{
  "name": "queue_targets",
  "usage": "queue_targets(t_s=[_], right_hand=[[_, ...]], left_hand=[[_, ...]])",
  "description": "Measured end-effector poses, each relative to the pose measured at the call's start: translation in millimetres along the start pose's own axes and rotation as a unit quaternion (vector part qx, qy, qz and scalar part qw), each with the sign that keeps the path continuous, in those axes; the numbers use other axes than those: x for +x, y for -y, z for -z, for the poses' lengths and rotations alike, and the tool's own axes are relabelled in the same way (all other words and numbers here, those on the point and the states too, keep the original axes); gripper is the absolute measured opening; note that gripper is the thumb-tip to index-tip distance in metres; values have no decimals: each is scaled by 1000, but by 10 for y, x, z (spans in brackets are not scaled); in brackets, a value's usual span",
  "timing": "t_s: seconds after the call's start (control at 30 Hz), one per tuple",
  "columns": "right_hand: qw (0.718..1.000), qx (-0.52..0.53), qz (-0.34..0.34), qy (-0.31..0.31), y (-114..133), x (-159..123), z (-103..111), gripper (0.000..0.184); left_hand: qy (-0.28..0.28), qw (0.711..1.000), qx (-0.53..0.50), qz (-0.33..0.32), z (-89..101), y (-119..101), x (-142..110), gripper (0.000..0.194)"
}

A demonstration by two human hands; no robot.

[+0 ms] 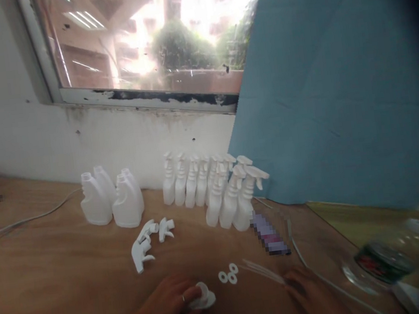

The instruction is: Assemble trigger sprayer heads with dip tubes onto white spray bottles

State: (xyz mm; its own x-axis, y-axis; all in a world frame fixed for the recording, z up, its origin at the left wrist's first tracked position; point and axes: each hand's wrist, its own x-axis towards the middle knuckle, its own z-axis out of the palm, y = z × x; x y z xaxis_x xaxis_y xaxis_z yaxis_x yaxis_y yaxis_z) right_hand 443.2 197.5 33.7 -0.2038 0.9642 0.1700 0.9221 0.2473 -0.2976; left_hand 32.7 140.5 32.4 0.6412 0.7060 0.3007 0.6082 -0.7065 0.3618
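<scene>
Nearest, low on the counter [67, 274], the left hand [173, 300] has its fingers closed around a white spray head [206, 298], a ring showing on one finger. To its right, the right hand [314, 294] reaches to the near ends of some thin clear tubes [262, 270]; whether its fingers pinch them or only touch them, I cannot tell. Three small white washers [223, 277] lie between the two hands, close to the tubes. At far right is a clear bottle [382, 261] with a dark green label. Farther in, loose trigger heads [141, 255] lie on the left, and a blurred purple item [269, 235] on the right. Behind them stand four open-necked white bottles [97, 205] and, right of these, a cluster of bottles with trigger tops fitted [224, 200]. Beyond rise the wall [116, 137], a window [152, 52] and a blue sheet [330, 88]
</scene>
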Motion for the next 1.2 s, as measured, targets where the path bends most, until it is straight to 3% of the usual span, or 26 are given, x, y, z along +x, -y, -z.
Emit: queue_targets(t_s=[0.37,0.5,0.6,0.7,0.83,0.97,1.1,1.2], right_hand=[[998,25,34,-37,5,62,51,32],[989,17,48,-140,-26,30,22,32],[967,66,27,-246,112,-21,39,30],[934,185,-18,-304,370,-75,91,31],[863,403,-66,-299,703,-137,102,34],[798,545,-43,-252,1006,-187,15,37],[735,656,-6,-172,1374,-160,-86,21],[668,738,11,-99,1698,-62,-134,15]], left_hand=[[-1,1000,-28,13,-1,48,11,27],[-8,1000,-24,9,-41,81,-18,32],[-7,1000,-20,2,-32,70,-28,31],[-5,1000,-12,-5,-7,54,-29,29],[-6,1000,-5,-5,6,44,-40,28],[-19,999,-26,10,3,32,-64,32],[-36,996,-68,37,-25,40,-82,50],[-45,995,-71,49,-60,57,-86,59]])
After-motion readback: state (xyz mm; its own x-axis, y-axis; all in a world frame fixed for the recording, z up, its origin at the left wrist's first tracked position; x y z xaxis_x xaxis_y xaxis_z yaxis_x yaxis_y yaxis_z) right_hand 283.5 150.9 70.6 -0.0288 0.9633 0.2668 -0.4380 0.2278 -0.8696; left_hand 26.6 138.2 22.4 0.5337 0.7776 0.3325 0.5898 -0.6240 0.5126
